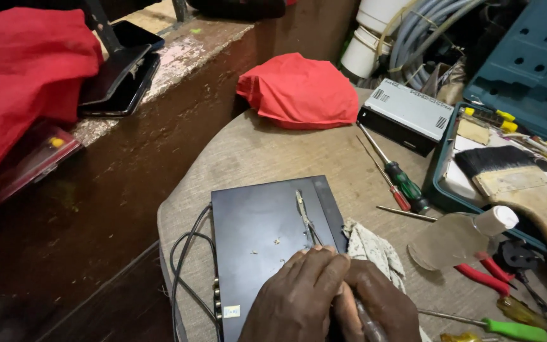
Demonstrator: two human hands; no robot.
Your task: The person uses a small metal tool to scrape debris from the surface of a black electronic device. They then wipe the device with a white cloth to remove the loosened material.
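A flat black electronics box (261, 234) lies on the cloth-covered round table (267, 152), with cables (185, 266) coming off its left side. A thin metal tool like tweezers (304, 215) rests on its lid. My left hand (299, 297) lies on the lid's near right corner with its fingers curled together. Its fingertips meet the near end of the metal tool, and whether they grip it is hidden. My right hand (384, 304) presses against the left one, closed around a dark grey tool handle (368, 323). A grubby rag (375, 248) lies just beyond it.
Right of the box lie two screwdrivers (400, 180), red-handled pliers (485, 272), a green-handled screwdriver (508, 329), a paintbrush (520, 183) in an open teal toolcase (539, 69) and a grey-topped device (406, 111). A red cloth (299, 92) sits behind; phones (121, 76) lie on the ledge at left.
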